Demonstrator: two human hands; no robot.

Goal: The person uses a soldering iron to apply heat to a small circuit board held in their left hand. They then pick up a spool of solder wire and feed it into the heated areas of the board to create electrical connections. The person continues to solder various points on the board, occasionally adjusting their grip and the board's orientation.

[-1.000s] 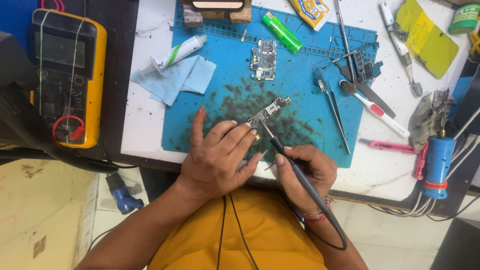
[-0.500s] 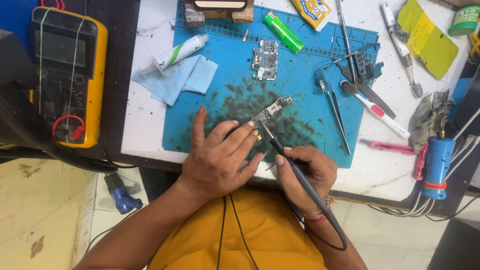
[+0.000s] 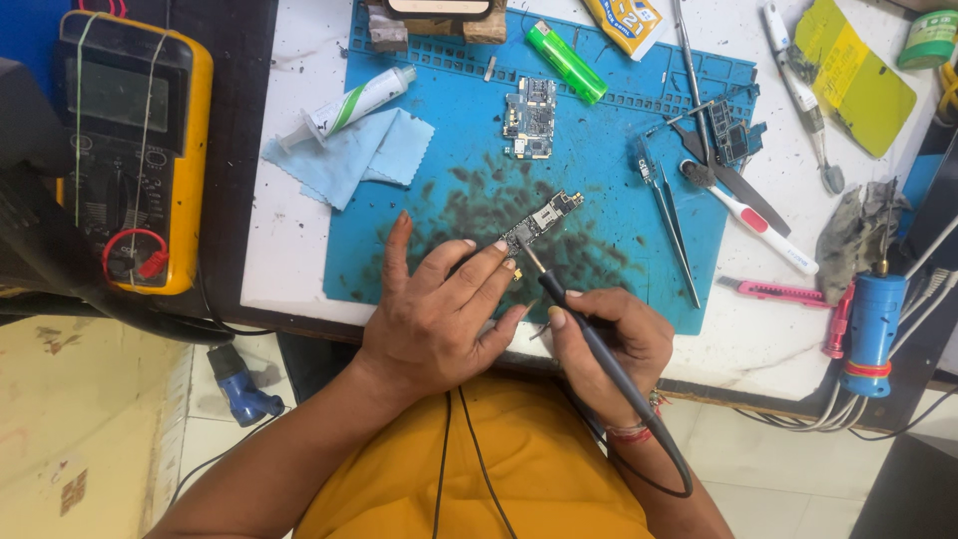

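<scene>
Mid-job at frame ctr: left hand point(image 3: 439, 309) fingers pin circuit board point(image 3: 541, 221), right hand point(image 3: 609, 344) grips soldering iron point(image 3: 584, 334) w/ tip on board; joint unfinished.

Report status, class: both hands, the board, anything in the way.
Left hand pins the board on the blue mat. Right hand holds the soldering iron, tip at the board's edge. Tweezers lie apart, nothing blocking.
</scene>
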